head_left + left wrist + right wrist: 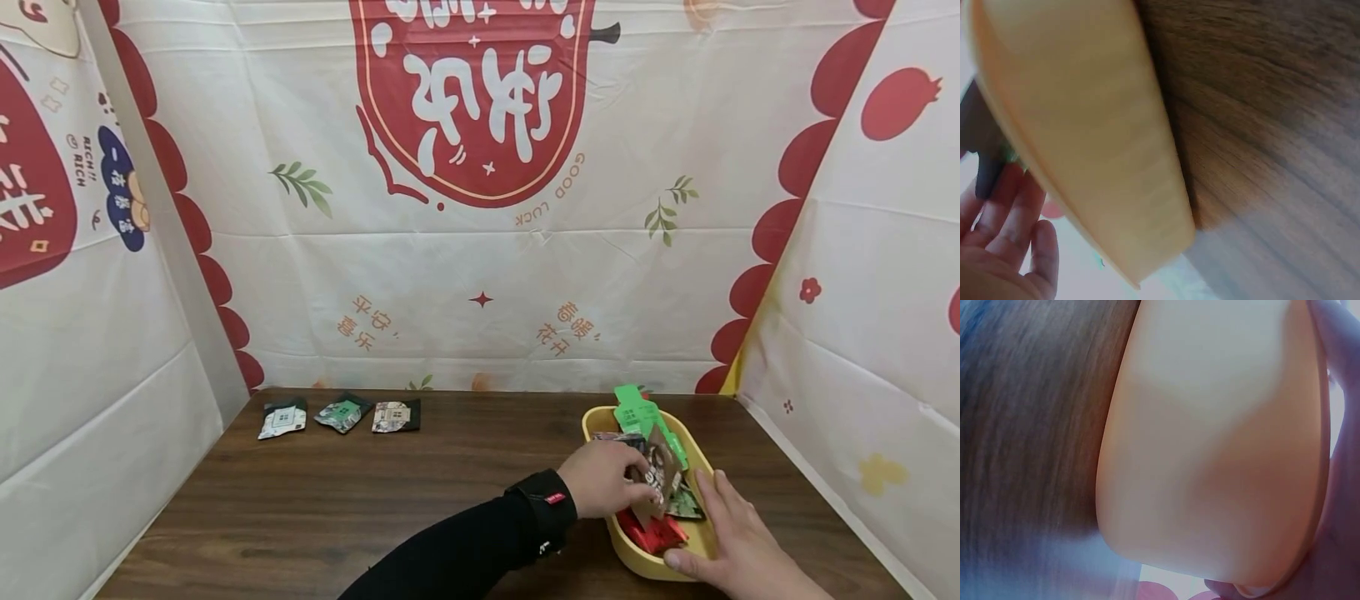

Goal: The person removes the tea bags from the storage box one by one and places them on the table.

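Note:
A yellow basket (pixel 630 560) stands at the right of the table with several small packets in it. My left hand (pixel 603 479), in a black sleeve, reaches over its left rim and pinches a brown printed packet (pixel 660 471). In the left wrist view its curled fingers (pixel 1019 209) are beside a dark packet edge (pixel 988 137). My right hand (pixel 742 537) rests along the basket's right rim, its fingers straight and its thumb over the inside. Red packets (pixel 652 533), a green packet (pixel 637 412) and a dark green one (pixel 684 504) lie around the brown packet.
Three small packets lie in a row at the back left: a white and black one (pixel 283 419), a green and silver one (pixel 343 413) and a beige and black one (pixel 396 417). Printed white cloth (pixel 480 267) walls the brown wooden table (pixel 337 500) at the back and sides.

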Available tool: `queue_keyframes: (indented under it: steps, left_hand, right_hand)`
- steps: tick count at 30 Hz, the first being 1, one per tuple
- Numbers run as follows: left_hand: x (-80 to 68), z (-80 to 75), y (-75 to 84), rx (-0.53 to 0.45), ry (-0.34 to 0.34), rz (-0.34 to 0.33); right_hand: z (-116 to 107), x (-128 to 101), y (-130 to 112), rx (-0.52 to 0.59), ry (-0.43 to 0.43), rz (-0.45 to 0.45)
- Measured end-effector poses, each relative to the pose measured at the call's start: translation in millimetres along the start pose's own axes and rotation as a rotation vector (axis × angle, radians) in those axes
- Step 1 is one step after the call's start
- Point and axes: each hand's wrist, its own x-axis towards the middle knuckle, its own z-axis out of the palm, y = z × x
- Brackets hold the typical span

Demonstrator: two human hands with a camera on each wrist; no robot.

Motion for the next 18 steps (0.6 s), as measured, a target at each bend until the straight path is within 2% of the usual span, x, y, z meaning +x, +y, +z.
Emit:
queue_keyframes:
  steps: [3,6,8,11,13,18]
  left_hand:
    - [-2.9,-4.9,-8.0,-0.123,0.082,-0.071]
    - [-6.8,-8.4,-17.4,-0.283,0.111,-0.130]
    - [-9.1,-10.1,-25.4,-0.352,0.118,-0.142]
    - [-13.2,-12.0,-39.9,-0.368,0.125,-0.130]
    - [-16.5,-12.8,-50.7,-0.345,0.143,-0.136]
    - [-26.9,-16.3,-76.5,-0.374,0.163,-0.238]
  right_hand:
    - [0,0,-1,-0.007,0.009,-0.006]
    - [0,0,-1,-0.004,0.009,-0.009]
    - [0,-1,-1,0.002,-0.005,0.006]
    - [0,0,-2,0.008,-0.027,0.033]
    - [0,1,-3,0.008,-0.046,0.051]
    - [-2,2,-4,0.002,-0.057,0.064]
